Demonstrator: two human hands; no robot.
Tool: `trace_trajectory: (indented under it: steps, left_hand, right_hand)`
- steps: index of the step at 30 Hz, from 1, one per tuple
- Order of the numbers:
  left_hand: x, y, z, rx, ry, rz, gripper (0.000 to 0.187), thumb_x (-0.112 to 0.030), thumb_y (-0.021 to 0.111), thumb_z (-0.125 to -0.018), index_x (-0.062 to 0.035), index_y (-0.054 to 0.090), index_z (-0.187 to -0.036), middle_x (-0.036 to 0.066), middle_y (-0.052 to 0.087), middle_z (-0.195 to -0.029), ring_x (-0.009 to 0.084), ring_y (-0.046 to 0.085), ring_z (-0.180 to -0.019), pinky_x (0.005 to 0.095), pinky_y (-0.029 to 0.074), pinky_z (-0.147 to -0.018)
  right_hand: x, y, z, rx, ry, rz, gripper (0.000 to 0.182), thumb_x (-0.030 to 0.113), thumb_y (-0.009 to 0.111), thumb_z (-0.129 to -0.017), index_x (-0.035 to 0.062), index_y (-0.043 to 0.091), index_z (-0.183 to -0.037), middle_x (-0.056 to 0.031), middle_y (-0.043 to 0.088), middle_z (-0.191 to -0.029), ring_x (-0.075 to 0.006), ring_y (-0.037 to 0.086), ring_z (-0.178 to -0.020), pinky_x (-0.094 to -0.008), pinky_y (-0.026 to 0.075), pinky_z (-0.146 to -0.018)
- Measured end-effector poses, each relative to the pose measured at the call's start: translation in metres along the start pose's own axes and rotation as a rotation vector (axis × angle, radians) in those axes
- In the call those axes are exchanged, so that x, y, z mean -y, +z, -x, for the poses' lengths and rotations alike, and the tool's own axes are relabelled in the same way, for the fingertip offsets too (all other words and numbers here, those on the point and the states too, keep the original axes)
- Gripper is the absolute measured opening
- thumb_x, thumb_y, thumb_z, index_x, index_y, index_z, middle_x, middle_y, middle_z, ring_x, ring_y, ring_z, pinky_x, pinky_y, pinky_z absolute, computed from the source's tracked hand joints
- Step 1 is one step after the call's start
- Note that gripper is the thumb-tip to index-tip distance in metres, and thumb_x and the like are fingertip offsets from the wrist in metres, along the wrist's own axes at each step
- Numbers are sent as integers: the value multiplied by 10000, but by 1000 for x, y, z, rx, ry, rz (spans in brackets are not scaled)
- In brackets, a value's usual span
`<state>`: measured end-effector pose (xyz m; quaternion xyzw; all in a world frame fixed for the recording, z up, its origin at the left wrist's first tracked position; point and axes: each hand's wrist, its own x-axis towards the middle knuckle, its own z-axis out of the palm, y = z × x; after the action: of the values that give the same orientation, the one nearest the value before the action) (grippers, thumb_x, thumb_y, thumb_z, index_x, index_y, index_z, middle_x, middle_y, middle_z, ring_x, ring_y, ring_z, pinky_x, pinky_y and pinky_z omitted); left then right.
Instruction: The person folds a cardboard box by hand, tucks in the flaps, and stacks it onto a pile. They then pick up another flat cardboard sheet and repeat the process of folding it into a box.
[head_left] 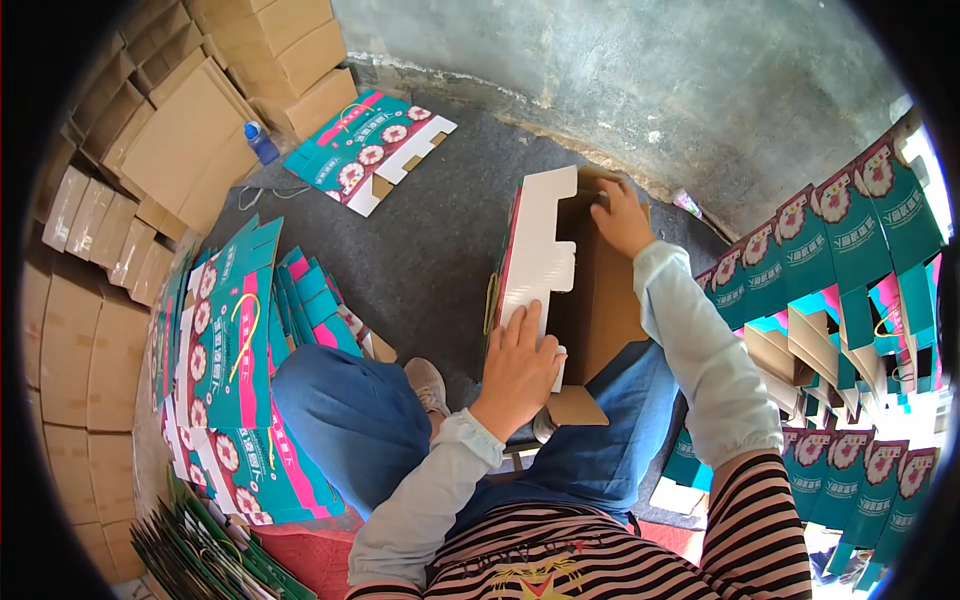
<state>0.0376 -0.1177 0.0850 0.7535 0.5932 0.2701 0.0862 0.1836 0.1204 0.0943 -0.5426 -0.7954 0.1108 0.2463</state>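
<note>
A cardboard gift box stands between my knees, its brown inside facing up and its top uncovered. The white tabbed flap along its left side is raised. My left hand lies on the near part of this flap, fingers stretched out flat and the thumb by its edge. At the far end, my right hand reaches over the box wall, fingers bent around the end and thumb toward the inside. Part of that grip is hidden. A small brown end flap sticks out toward me.
Flat green and pink printed boxes are piled at my left; another box lies ahead on the dark floor. Brown cartons line the left side, near a blue bottle. Stacked green boxes stand at right, beside the concrete wall.
</note>
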Motion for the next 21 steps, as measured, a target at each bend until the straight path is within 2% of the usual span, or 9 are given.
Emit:
trace_trajectory:
  steps: [1, 4, 7, 10, 13, 16, 17, 20, 21]
  left_hand:
    - [0, 0, 0, -13, -4, 7, 208, -235, 568, -862, -45, 592, -941, 247, 394, -1342, 380, 365, -1240, 460, 326, -971]
    - [3, 1, -1, -23, -14, 10, 222, -231, 575, -852, -43, 596, -968, 244, 396, -1341, 382, 363, -1238, 467, 324, -966]
    - [5, 2, 2, 28, -19, -17, 270, -238, 599, -829, -45, 599, -1018, 239, 405, -1334, 378, 363, -1235, 489, 318, -963]
    - [10, 3, 1, 74, -19, -39, 327, -244, 628, -799, -50, 595, -1060, 232, 420, -1323, 371, 364, -1235, 509, 310, -964]
    - [18, 7, -8, 99, -7, -64, 389, -222, 642, -780, -49, 588, -1124, 217, 426, -1316, 370, 368, -1232, 490, 308, -973]
    - [27, 7, -8, 53, 24, -10, 404, -199, 648, -772, -43, 573, -1137, 195, 449, -1299, 353, 388, -1222, 467, 314, -987]
    - [30, 5, -7, 40, 18, 44, 413, -189, 647, -772, -40, 563, -1148, 187, 460, -1291, 346, 399, -1215, 459, 315, -992]
    - [36, -3, 14, 68, 6, 220, 414, -195, 605, -822, -27, 525, -1191, 161, 489, -1280, 326, 414, -1228, 435, 287, -1039]
    - [37, -7, 25, 95, 16, 278, 411, -205, 598, -833, -26, 522, -1195, 160, 492, -1281, 326, 410, -1237, 441, 278, -1046]
  right_hand:
    - [7, -5, -10, -14, 52, 37, 391, 152, 572, -805, 95, 545, -1191, -277, 373, -1345, -383, 469, -1176, -421, 386, -996]
    - [-5, 19, -35, -194, -52, 1, 381, 142, 556, -803, 126, 553, -1183, -280, 351, -1361, -401, 548, -1063, -427, 428, -951]
    - [-33, 56, -66, -255, -180, -181, 325, 147, 552, -809, 87, 571, -1128, -248, 453, -1297, -358, 608, -980, -393, 476, -877]
    - [-28, 47, -74, -197, 156, -499, 300, 166, 549, -824, 53, 577, -1101, -201, 589, -1140, -294, 619, -981, -355, 488, -828]
    - [-5, 33, -72, -202, 554, -995, 346, 212, 563, -849, 25, 567, -1141, -106, 632, -1021, -184, 607, -898, -300, 467, -803]
    - [-11, 39, -65, 173, 210, -630, 335, 257, 556, -839, 45, 581, -1097, -158, 653, -990, -266, 639, -916, -343, 489, -798]
    - [-13, 42, -57, 232, 47, -240, 372, 323, 580, -834, 72, 588, -1109, -146, 621, -1090, -297, 601, -1003, -385, 471, -850]
    - [-22, 63, -45, 77, -417, 390, 460, 387, 607, -817, 105, 558, -1177, -132, 565, -1199, -327, 531, -1108, -431, 425, -930]
    - [-10, 56, -49, 296, -233, 365, 552, 428, 620, -804, 132, 506, -1255, -119, 524, -1262, -319, 479, -1176, -438, 380, -989]
